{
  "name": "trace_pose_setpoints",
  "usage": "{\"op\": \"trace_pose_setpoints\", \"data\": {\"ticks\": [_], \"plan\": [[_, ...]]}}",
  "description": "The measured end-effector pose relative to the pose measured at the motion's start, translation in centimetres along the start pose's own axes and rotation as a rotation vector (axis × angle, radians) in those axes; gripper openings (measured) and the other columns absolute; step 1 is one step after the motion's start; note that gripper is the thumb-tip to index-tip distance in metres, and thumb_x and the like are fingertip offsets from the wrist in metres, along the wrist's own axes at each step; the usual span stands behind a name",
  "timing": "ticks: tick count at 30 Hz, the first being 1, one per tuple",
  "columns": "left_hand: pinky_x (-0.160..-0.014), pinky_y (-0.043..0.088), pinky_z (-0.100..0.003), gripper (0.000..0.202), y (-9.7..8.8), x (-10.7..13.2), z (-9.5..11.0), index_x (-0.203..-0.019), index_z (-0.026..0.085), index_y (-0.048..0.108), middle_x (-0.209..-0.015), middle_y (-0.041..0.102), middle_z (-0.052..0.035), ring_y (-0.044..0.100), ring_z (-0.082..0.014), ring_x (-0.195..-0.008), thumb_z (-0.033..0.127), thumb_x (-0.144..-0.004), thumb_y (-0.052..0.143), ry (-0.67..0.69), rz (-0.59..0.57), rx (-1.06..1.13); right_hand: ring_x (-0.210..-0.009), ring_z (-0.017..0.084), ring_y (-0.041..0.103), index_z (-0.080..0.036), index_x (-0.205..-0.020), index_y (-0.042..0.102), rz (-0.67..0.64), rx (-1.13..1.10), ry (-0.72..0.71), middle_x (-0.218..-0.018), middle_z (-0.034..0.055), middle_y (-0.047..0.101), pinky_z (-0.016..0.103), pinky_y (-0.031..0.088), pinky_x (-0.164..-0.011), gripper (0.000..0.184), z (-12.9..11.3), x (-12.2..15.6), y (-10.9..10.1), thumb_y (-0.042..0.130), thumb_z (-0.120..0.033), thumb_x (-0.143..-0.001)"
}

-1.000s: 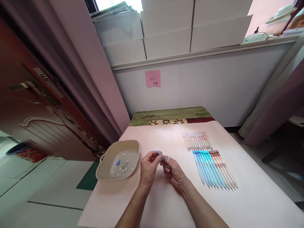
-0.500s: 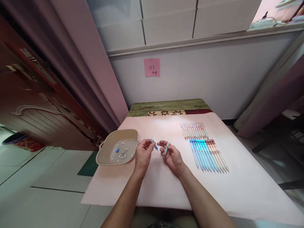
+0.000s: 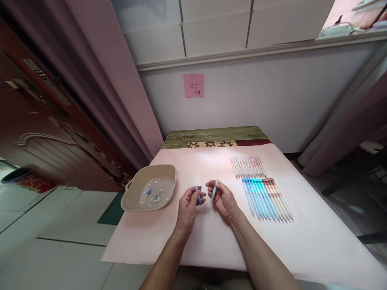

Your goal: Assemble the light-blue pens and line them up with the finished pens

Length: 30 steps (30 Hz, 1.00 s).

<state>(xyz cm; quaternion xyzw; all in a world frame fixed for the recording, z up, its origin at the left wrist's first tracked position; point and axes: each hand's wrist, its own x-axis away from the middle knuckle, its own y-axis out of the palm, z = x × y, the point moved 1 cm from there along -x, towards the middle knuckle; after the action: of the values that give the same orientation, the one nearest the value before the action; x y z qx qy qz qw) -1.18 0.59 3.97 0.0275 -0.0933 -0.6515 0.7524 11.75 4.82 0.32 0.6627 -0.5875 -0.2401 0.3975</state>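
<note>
Over the middle of the table, my left hand [image 3: 188, 206] is closed on a blue pen part [image 3: 198, 195], with a thin white refill tube [image 3: 197, 179] sticking up from its top. Just to the right, my right hand [image 3: 224, 200] holds a light-blue pen barrel [image 3: 215, 189] between thumb and fingers, tilted slightly. The two pieces are apart. Farther right lies a row of blue and brown-topped pens [image 3: 266, 199], tips toward me. Behind it is a row of clear, patterned pens [image 3: 248, 166].
A beige basin [image 3: 128, 203] stands at the table's left, holding small white pieces, springs and a blue piece [image 3: 149, 191]. A pink note [image 3: 194, 85] is stuck to the wall behind. The pink tablecloth [image 3: 211, 249] reaches the near edge.
My left hand has moved right and nearer to me, turning the blue part so its white tube stands more upright. My right hand has shifted slightly right with the light-blue barrel.
</note>
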Motion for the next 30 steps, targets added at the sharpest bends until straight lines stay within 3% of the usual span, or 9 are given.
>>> {"op": "trace_pose_setpoints", "data": {"ticks": [4,10,14,17,19,21,25,27,30], "plan": [[-0.079,0.049,-0.03,0.026,-0.1,-0.3,-0.2,-0.091,0.016,0.066,-0.086,0.071,-0.0063,0.065,-0.0159,-0.08,0.038,-0.077,0.066,0.056,0.035,-0.016,-0.046,0.005,0.04,-0.019,-0.08,0.066,-0.054,0.217,-0.046,-0.07,-0.0031,0.062,0.018,0.035,-0.045,0.008,0.4,0.6,0.7,0.07,-0.022,-0.074],[-0.082,0.048,-0.03,0.025,0.5,-0.4,-1.0,-0.086,0.015,0.067,-0.088,0.069,-0.0059,0.063,-0.0179,-0.086,0.037,-0.074,0.068,0.076,0.125,0.047,-0.077,0.015,0.058,-0.019,-0.082,0.068,-0.096,0.559,-0.105,-0.082,0.0013,0.067,0.027,0.044,-0.073,0.02,1.0,1.1,1.0,0.078,-0.029,-0.069],[-0.078,0.049,-0.03,0.03,-0.1,-1.3,-1.0,-0.086,0.014,0.067,-0.086,0.069,-0.0069,0.063,-0.0178,-0.081,0.041,-0.074,0.067,0.088,0.118,0.0,-0.081,0.017,0.06,-0.019,-0.088,0.07,-0.113,0.559,-0.071,-0.088,0.004,0.069,0.028,0.044,-0.075,0.025,0.7,1.0,0.9,0.078,-0.032,-0.068],[-0.069,0.047,-0.026,0.033,-1.2,-3.2,-0.2,-0.089,0.014,0.064,-0.084,0.068,-0.0062,0.061,-0.0155,-0.074,0.045,-0.082,0.055,0.126,0.168,-0.408,-0.066,0.013,0.054,-0.019,-0.091,0.07,-0.004,0.564,-0.095,-0.083,0.0026,0.067,0.024,0.04,-0.06,0.029,0.2,0.8,0.7,0.077,-0.036,-0.069],[-0.065,0.045,-0.026,0.03,-1.4,-4.7,0.1,-0.085,0.016,0.063,-0.081,0.067,-0.0057,0.061,-0.0161,-0.072,0.044,-0.083,0.052,0.112,0.18,-0.797,-0.052,0.008,0.043,-0.019,-0.092,0.069,0.08,0.55,-0.097,-0.077,0.0004,0.065,0.022,0.031,-0.047,0.032,0.0,0.6,0.5,0.077,-0.039,-0.069],[-0.064,0.042,-0.027,0.025,-1.0,-6.0,0.1,-0.076,0.017,0.063,-0.077,0.068,-0.0068,0.062,-0.0192,-0.074,0.042,-0.079,0.057,0.061,0.159,-1.053,-0.046,0.005,0.033,-0.019,-0.092,0.068,0.115,0.513,-0.074,-0.07,-0.0022,0.06,0.021,0.021,-0.041,0.033,0.0,0.4,0.3,0.076,-0.041,-0.069],[-0.062,0.039,-0.03,0.014,0.1,-7.3,-0.5,-0.069,0.017,0.063,-0.078,0.069,-0.0118,0.064,-0.0256,-0.078,0.031,-0.07,0.065,-0.047,0.13,-1.223,-0.042,0.004,0.026,-0.019,-0.09,0.066,0.12,0.439,-0.035,-0.062,-0.0054,0.054,0.02,0.015,-0.038,0.034,0.2,0.2,0.2,0.077,-0.042,-0.067],[-0.062,0.039,-0.03,0.006,0.2,-7.4,-0.6,-0.069,0.017,0.064,-0.078,0.07,-0.0129,0.064,-0.0259,-0.078,0.022,-0.071,0.061,-0.081,0.119,-1.269,-0.042,0.003,0.026,-0.02,-0.089,0.065,0.119,0.422,-0.026,-0.065,-0.0049,0.056,0.02,0.014,-0.038,0.034,0.3,0.2,0.1,0.077,-0.041,-0.066],[-0.064,0.039,-0.031,0.013,0.0,-6.9,-0.4,-0.074,0.017,0.065,-0.084,0.07,-0.0137,0.065,-0.0259,-0.082,0.016,-0.077,0.052,-0.074,0.103,-1.322,-0.042,0.002,0.026,-0.019,-0.088,0.065,0.111,0.397,-0.031,-0.072,-0.0032,0.06,0.02,0.015,-0.038,0.032,0.2,0.1,0.2,0.076,-0.041,-0.067]]}}
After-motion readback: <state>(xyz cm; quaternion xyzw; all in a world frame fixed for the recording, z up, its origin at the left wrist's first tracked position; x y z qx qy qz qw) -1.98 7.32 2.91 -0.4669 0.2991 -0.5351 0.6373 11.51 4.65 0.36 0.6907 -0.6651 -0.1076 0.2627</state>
